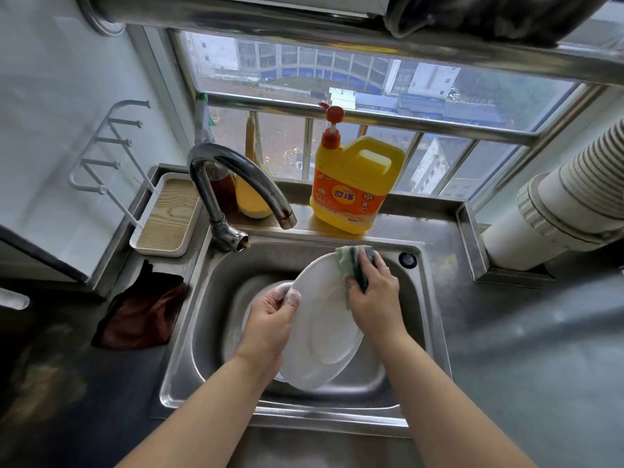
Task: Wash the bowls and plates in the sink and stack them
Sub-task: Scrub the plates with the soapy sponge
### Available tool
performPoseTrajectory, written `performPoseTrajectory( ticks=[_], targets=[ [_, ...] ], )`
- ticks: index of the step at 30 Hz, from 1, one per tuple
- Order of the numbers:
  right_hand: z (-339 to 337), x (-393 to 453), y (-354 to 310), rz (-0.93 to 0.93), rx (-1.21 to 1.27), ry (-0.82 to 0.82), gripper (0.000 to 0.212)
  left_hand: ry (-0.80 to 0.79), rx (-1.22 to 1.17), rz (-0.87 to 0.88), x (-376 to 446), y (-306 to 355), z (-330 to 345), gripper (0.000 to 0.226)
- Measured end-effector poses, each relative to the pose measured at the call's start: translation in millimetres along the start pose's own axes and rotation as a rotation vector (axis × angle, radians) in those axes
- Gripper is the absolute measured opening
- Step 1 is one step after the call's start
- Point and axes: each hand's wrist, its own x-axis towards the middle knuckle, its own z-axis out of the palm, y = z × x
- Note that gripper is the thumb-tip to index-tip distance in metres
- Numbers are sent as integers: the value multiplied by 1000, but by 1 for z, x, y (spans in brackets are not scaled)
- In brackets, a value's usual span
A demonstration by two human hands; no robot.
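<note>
The plate (pixel 320 325) — white, glossy, oval — is held tilted over the sink (pixel 429 319). The left hand (pixel 270 319) pinches its rim; the right hand (pixel 374 292) grips a soft green sponge (pixel 351 265) against its upper edge. Scrubbing is under way; rinsing and stacking likely remain. Another white dish (pixel 243 312) lies beneath — no stack shows.

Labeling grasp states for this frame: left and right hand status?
Left hand: fingers curled on the rim of the white plate, holding it tilted over the sink.
Right hand: fingers gripping the green sponge, pressed against the plate.
</note>
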Motion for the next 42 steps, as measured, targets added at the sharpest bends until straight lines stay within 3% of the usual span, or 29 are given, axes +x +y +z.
performPoseTrajectory(
  ticks=[8, 10, 13, 15, 23, 29, 31, 37, 39, 42],
  targets=[
    [20, -30, -17, -375, -81, -64, 55, 12, 20, 25, 0, 2, -3, 20],
    [15, -17, -8, -306, -31, -18, 54, 5, 10, 29, -2, 2, -5, 20],
    [5, 5, 7, -33, 68, 30, 55, -3, 2, 41, -7, 3, -5, 22],
    [3, 6, 6, 15, 54, 40, 55, -11, -4, 48, -8, 4, -5, 22],
    [25, -36, -33, -400, -17, 45, 53, -28, -30, 68, -7, 7, -8, 22],
    [4, 8, -8, -29, 41, 81, 55, -24, 56, 104, -11, 10, -10, 22],
    [7, 1, -16, -43, 20, 75, 55, -35, 80, 129, -9, 12, -9, 22],
    [24, -23, -42, -377, -8, 61, 54, -37, -22, 117, -6, 15, -12, 22],
    [19, -10, -31, -309, 34, 59, 54, -24, -20, 99, -7, 15, -13, 21],
    [10, 11, -12, -54, 157, 90, 52, -24, -9, 86, -9, 15, -13, 21]
  ],
)
